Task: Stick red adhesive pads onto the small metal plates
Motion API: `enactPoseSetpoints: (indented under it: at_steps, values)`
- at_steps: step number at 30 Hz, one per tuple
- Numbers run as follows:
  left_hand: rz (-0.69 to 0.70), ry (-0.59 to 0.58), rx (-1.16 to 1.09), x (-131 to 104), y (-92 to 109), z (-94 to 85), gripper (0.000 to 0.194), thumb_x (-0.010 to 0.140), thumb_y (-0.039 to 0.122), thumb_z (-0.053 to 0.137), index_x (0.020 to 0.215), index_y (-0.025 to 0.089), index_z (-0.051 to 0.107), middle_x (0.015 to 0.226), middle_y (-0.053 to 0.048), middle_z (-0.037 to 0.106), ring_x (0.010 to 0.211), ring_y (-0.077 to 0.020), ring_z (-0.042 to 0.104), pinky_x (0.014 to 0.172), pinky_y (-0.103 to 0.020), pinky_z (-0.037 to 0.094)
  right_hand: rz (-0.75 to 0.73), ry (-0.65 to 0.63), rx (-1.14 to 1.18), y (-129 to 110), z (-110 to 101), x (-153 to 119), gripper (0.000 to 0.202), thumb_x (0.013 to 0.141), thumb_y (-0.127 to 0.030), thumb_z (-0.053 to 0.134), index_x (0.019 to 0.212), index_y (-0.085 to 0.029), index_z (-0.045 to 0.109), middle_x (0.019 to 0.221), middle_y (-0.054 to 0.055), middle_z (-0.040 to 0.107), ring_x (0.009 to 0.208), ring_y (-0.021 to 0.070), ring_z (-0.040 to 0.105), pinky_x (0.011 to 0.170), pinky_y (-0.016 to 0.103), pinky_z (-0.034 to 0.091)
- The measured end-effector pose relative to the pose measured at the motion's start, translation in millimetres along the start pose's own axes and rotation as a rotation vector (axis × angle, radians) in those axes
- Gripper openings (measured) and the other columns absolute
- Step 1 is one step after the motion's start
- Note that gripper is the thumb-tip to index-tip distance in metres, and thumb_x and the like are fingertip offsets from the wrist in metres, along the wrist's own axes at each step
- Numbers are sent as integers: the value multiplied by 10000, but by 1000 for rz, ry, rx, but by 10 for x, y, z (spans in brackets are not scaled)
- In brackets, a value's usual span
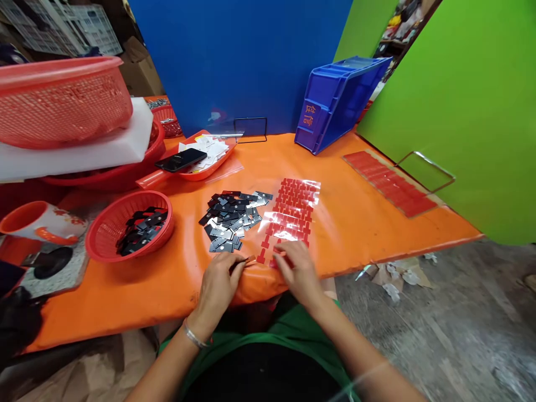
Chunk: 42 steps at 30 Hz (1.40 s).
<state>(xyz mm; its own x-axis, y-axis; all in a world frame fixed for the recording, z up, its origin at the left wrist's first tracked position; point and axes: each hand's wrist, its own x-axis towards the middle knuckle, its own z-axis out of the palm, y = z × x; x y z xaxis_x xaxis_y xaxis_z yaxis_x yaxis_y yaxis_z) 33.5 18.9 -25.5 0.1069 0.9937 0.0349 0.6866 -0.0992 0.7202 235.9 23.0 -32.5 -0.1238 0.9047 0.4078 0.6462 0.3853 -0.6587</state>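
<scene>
In the head view, the left hand (218, 280) closes its grip, thumb against forefinger, on a thin piece (250, 261) near the desk's (343, 223) front edge. The right hand's (301, 274) grip is partly curled at the near end of the red sticker sheet (293, 215); whether it pinches anything, I cannot tell. Good handling probably means steadying the piece by its edges and lifting stickers slowly, without creasing. Sideways orange characters mark the blue crate (320, 120); I cannot read them surely.
</scene>
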Motion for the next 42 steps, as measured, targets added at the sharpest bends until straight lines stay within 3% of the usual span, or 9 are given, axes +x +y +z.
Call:
enactPoseSetpoints:
  at_steps: [4, 6, 8, 13, 20, 23, 26, 35, 42]
  values:
    - [-261, -95, -516, 109, 135, 81, 183, 805, 330, 592, 885, 173, 638, 838, -49, 709, 826, -201, 669, 766, -313, 513, 223, 61, -113, 297, -240, 25, 101, 832, -171, 495, 754, -193, 556, 773, 60, 573, 766, 207, 531, 707, 337, 440]
    - [-348, -189, -776, 169, 238, 182, 225, 767, 323, 640, 913, 153, 623, 811, -60, 717, 796, -198, 686, 730, -296, 534, 264, 30, -148, 415, -253, 16, 88, 803, -153, 497, 743, -193, 547, 772, 61, 559, 753, 207, 528, 702, 334, 437]
    - [-408, -266, -899, 235, 352, 289, 243, 742, 284, 675, 927, 137, 619, 781, -63, 716, 743, -180, 689, 689, -274, 544, 276, -3, -179, 480, -222, 8, 82, 797, -149, 497, 749, -190, 548, 783, 66, 555, 755, 208, 525, 715, 336, 436]
    - [-424, -275, -956, 433, 562, 515, 120, 761, 171, 659, 835, 132, 573, 696, -16, 669, 624, -121, 665, 632, -245, 556, 295, -108, -266, 507, -190, 83, 92, 783, -137, 524, 709, -191, 529, 786, 60, 549, 759, 203, 516, 704, 318, 415]
    - [-417, -307, -924, 584, 619, 752, 98, 825, 80, 554, 804, 144, 483, 611, 14, 616, 519, -92, 629, 582, -236, 551, 308, -165, -336, 474, -226, 146, 98, 738, -86, 550, 718, -182, 539, 779, 53, 541, 725, 186, 497, 665, 289, 396]
    - [-436, -315, -953, 588, 593, 778, 98, 836, 75, 538, 812, 140, 469, 690, -23, 658, 520, -86, 628, 574, -235, 546, 273, -81, -363, 430, -182, 67, 87, 793, -122, 526, 804, -173, 595, 846, 80, 541, 775, 203, 505, 693, 308, 415]
    - [-428, -310, -981, 584, 556, 786, 111, 831, 104, 568, 813, 141, 464, 761, -51, 684, 543, -90, 640, 585, -242, 549, 212, -27, -370, 412, -136, 13, 173, 842, -149, 480, 744, -184, 618, 810, 84, 535, 766, 211, 492, 701, 325, 418]
    - [-436, -343, -1017, 596, 477, 838, 132, 818, 112, 590, 809, 143, 463, 789, -60, 698, 585, -107, 667, 591, -242, 558, 241, -65, -376, 416, -142, 59, 96, 788, -121, 479, 752, -197, 527, 805, 81, 517, 787, 230, 461, 714, 340, 410]
    - [-486, -354, -1006, 603, 532, 766, 97, 835, 82, 560, 807, 127, 478, 790, -75, 698, 603, -106, 671, 605, -237, 558, 298, 47, -157, 413, -179, 3, 76, 800, -162, 456, 742, -211, 464, 786, 65, 533, 771, 218, 489, 720, 353, 417]
